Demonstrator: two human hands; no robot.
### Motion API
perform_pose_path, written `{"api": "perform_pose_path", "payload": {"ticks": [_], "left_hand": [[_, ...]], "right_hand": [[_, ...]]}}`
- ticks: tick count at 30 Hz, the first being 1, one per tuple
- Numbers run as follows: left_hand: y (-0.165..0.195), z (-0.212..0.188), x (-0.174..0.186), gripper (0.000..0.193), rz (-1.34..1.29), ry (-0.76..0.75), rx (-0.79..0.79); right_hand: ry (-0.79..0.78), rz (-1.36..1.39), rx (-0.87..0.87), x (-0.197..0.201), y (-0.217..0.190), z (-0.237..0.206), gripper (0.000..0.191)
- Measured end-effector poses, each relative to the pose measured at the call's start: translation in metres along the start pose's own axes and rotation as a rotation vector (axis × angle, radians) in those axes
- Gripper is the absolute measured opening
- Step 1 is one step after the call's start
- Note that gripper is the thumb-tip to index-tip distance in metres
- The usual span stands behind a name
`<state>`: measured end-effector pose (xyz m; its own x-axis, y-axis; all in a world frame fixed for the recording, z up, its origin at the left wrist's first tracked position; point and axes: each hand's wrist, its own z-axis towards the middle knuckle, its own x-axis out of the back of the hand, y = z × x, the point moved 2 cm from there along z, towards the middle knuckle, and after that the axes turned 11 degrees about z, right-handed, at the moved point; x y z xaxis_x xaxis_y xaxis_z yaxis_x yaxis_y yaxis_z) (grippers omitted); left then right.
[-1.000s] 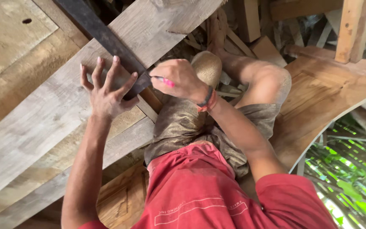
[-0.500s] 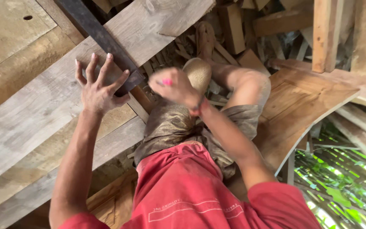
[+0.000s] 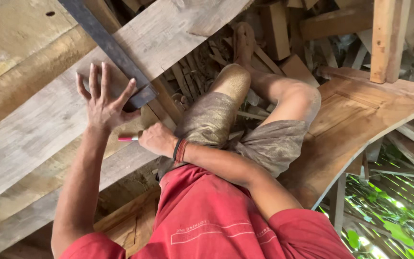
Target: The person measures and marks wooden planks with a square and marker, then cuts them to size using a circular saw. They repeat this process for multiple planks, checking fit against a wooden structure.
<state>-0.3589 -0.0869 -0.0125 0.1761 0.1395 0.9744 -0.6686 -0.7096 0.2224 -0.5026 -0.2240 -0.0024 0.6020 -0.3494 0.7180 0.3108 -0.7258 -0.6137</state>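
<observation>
**woodrat:** So the left hand [image 3: 102,103] is spread wide, fingers fanned, palm pressing flat on the pale plank [image 3: 39,129], right beside the dark metal square [image 3: 109,48] that lies diagonally across the board. The thumb side sits just beside the square's lower end. The right hand [image 3: 158,139] is closed around a red-and-white marker [image 3: 128,138], tip pointing left, just below the left hand's heel and close to the plank's edge.

**sawdust_joe:** What I'd worry about: the palm looks to be on the wood more than on the square. If that's so, the blade could pivot as soon as the marker pushes against it, and the line would come out crooked.

**woodrat:** Fair. Also the marker is held low and near the fist, so the hand may be hiding the tip from view. Can't tell whether it touches the wood.

**sawdust_joe:** And the seating looks iffy. The person sits on a curved wooden panel [image 3: 360,120] with knees bent over a pile of offcuts [image 3: 274,33]. A shift of weight could jog the plank, I'd guess.
</observation>
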Motion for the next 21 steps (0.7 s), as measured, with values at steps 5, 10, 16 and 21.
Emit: {"api": "perform_pose_path", "payload": {"ticks": [5,10,16,21], "left_hand": [[-0.003,0.002,-0.007,0.106,0.053,0.006,-0.024],[-0.006,0.002,-0.007,0.105,-0.004,-0.083,-0.041],[-0.018,0.015,-0.001,0.102,0.085,-0.149,-0.097],[-0.054,0.045,0.016,0.101,0.118,-0.146,-0.17]], "right_hand": [[0.303,0.145,0.011,0.07,0.01,-0.019,0.023],[0.402,0.017,0.179,0.188,0.114,-0.019,0.073],[-0.004,-0.332,0.036,0.218,0.231,0.056,0.151],[0.102,-0.249,0.04,0.211,0.251,0.084,0.149]]}}
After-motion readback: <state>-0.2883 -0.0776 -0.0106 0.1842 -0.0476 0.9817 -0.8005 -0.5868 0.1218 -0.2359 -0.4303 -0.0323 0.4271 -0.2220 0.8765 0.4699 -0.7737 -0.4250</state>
